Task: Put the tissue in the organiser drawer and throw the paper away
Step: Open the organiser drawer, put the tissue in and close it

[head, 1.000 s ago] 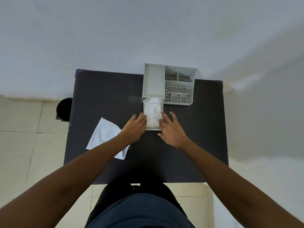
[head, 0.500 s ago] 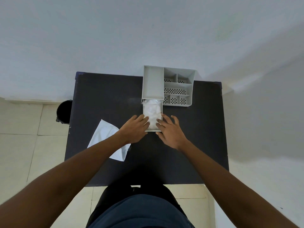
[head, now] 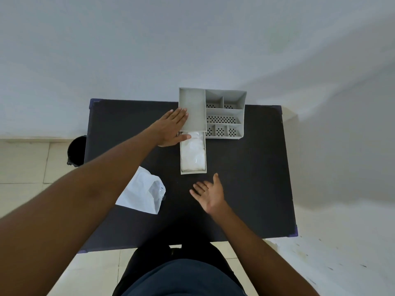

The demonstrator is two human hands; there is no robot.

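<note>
A grey organiser (head: 213,112) stands at the back of the black table (head: 256,178). Its drawer (head: 193,171) is pulled out toward me and holds the white tissue (head: 193,152). My left hand (head: 171,129) lies flat against the organiser's left side, thumb at the drawer's inner end, holding nothing. My right hand (head: 209,192) hovers open, palm up, just in front of the drawer, apart from it. The white paper (head: 143,192) lies on the table's left front part, partly under my left forearm.
A black bin (head: 75,151) stands on the tiled floor at the table's left edge. A white wall runs behind the table. The organiser's right half has several small perforated compartments (head: 223,119).
Both hands have left the drawer's front end. My left hand moved back to the organiser's left side. My right hand pulled back toward me and turned palm up.
</note>
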